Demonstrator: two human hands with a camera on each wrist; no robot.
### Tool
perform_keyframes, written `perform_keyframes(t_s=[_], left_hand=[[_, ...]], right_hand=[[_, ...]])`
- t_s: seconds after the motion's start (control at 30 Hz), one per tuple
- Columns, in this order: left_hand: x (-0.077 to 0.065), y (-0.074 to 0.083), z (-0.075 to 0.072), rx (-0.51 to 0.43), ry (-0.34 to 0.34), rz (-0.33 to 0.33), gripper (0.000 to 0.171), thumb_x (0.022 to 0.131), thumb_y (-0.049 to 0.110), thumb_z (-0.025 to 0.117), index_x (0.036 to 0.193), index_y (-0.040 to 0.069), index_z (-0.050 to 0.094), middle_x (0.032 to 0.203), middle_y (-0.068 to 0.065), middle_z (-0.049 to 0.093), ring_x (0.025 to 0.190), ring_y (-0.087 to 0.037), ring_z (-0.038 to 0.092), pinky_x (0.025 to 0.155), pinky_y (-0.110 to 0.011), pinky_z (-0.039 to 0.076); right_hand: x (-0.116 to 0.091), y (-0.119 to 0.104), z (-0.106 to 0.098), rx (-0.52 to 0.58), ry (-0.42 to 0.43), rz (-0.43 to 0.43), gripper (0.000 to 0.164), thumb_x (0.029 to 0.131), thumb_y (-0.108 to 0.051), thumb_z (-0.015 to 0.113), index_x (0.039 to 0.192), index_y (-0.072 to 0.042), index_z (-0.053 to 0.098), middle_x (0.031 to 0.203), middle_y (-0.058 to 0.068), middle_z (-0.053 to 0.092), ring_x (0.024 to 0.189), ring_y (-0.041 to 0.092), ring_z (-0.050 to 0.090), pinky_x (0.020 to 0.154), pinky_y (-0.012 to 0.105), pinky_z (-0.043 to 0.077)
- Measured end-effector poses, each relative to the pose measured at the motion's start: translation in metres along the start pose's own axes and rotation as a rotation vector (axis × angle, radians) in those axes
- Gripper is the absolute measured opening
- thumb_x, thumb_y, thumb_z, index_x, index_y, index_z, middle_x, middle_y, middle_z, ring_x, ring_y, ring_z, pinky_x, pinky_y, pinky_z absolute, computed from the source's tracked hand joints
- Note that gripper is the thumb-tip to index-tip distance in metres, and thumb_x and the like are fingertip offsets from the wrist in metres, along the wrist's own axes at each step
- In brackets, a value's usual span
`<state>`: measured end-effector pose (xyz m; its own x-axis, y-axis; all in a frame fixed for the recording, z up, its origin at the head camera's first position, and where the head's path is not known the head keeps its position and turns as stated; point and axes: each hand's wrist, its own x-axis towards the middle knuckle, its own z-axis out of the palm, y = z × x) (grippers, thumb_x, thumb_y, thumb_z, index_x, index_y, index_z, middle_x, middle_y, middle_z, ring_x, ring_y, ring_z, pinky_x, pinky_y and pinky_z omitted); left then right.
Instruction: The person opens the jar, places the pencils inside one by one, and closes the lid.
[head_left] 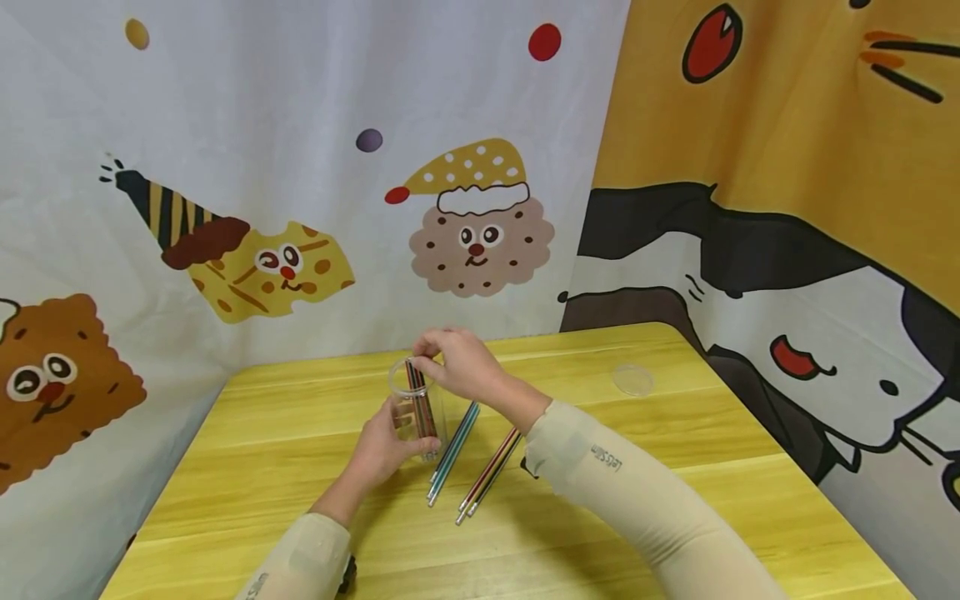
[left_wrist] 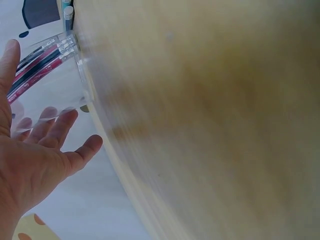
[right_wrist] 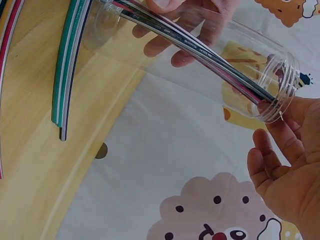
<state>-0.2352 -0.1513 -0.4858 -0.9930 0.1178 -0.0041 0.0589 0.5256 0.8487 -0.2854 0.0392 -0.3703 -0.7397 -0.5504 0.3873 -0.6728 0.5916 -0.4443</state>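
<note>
A clear plastic jar (head_left: 440, 414) stands tilted over the table, several dark and red pencils (right_wrist: 200, 52) inside it. My left hand (head_left: 381, 446) holds the jar low on its side, thumb in front and fingers behind, seen through the plastic. At the mouth of the jar, my right hand (head_left: 461, 364) pinches the upper ends of the pencils, close against the rim (right_wrist: 289, 87). Right of the jar lie teal and blue pencils (head_left: 454, 454) in a bundle. Another bundle, of red, yellow and black pencils (head_left: 489, 477), lies beside it, partly covered by the right forearm.
A clear round lid (head_left: 633, 380) lies on the yellow wooden table (head_left: 247, 467) toward the back right. Behind the table hangs a white curtain (head_left: 285, 100) with cartoon figures, and an orange cartoon curtain (head_left: 652, 133) hangs at the right.
</note>
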Motion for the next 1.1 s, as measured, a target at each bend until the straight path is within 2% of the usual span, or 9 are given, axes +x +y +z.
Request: perform_keyframes(t_s=[0.2,0.4,0.67,0.77,0.83,0.93,1.03,1.1], left_hand=[[0.000,0.000,0.000,-0.001,-0.001,-0.012,0.089,0.086,0.030,0.092,0.158,0.012,0.043,0.153,-0.023,0.059,0.141,-0.047,0.058,0.112,-0.062,0.053],[-0.001,-0.002,0.000,0.001,-0.003,-0.017,0.092,0.086,0.030,0.092,0.160,0.013,0.041,0.155,-0.024,0.058,0.142,-0.048,0.057,0.112,-0.063,0.053],[-0.001,-0.003,0.001,-0.004,0.005,-0.017,0.091,0.085,0.028,0.093,0.158,0.010,0.042,0.153,-0.025,0.060,0.140,-0.048,0.058,0.113,-0.062,0.052],[-0.001,-0.003,0.002,-0.009,0.000,-0.023,0.092,0.086,0.028,0.093,0.159,0.011,0.041,0.154,-0.024,0.058,0.141,-0.048,0.057,0.113,-0.063,0.053],[-0.001,-0.003,0.002,-0.007,-0.005,-0.026,0.093,0.086,0.029,0.093,0.161,0.011,0.040,0.155,-0.024,0.057,0.142,-0.049,0.056,0.112,-0.063,0.053],[0.000,-0.002,0.002,-0.006,-0.005,-0.024,0.095,0.085,0.029,0.093,0.162,0.011,0.039,0.156,-0.025,0.056,0.142,-0.049,0.056,0.112,-0.062,0.053],[0.000,-0.002,0.001,0.003,0.002,-0.015,0.095,0.085,0.029,0.093,0.161,0.010,0.039,0.156,-0.024,0.056,0.142,-0.049,0.056,0.112,-0.062,0.053],[0.001,-0.001,0.001,0.007,0.008,-0.011,0.095,0.085,0.029,0.093,0.161,0.010,0.039,0.156,-0.024,0.056,0.141,-0.048,0.057,0.111,-0.062,0.054]], right_hand=[[0.001,-0.001,-0.001,-0.032,-0.014,-0.016,0.017,0.107,-0.026,0.067,0.115,-0.013,0.075,0.109,0.002,0.080,0.108,0.023,0.072,0.096,0.041,0.060],[0.001,-0.003,-0.002,-0.081,-0.087,-0.013,0.014,0.108,-0.022,0.065,0.115,-0.015,0.075,0.110,0.001,0.080,0.109,0.020,0.072,0.095,0.038,0.061],[0.003,-0.003,-0.002,-0.088,-0.126,-0.017,0.014,0.107,-0.021,0.064,0.113,-0.014,0.075,0.109,0.001,0.080,0.104,0.019,0.072,0.090,0.034,0.062],[0.003,-0.005,-0.005,-0.093,-0.146,-0.014,0.016,0.108,-0.020,0.063,0.116,-0.013,0.075,0.112,0.002,0.080,0.107,0.020,0.073,0.091,0.034,0.062],[0.002,-0.007,-0.009,-0.097,-0.135,-0.012,0.018,0.109,-0.020,0.062,0.120,-0.013,0.075,0.117,0.003,0.079,0.112,0.021,0.072,0.096,0.036,0.062],[0.002,-0.009,-0.020,-0.076,-0.067,-0.009,0.022,0.110,-0.020,0.061,0.125,-0.011,0.075,0.122,0.004,0.079,0.118,0.024,0.071,0.102,0.040,0.061],[0.003,-0.007,-0.033,-0.023,0.001,0.005,0.023,0.111,-0.020,0.060,0.126,-0.010,0.074,0.124,0.005,0.079,0.121,0.024,0.071,0.103,0.041,0.060],[0.002,-0.002,-0.038,0.008,0.007,0.022,0.024,0.111,-0.021,0.058,0.126,-0.010,0.074,0.124,0.006,0.078,0.120,0.024,0.071,0.103,0.041,0.060]])
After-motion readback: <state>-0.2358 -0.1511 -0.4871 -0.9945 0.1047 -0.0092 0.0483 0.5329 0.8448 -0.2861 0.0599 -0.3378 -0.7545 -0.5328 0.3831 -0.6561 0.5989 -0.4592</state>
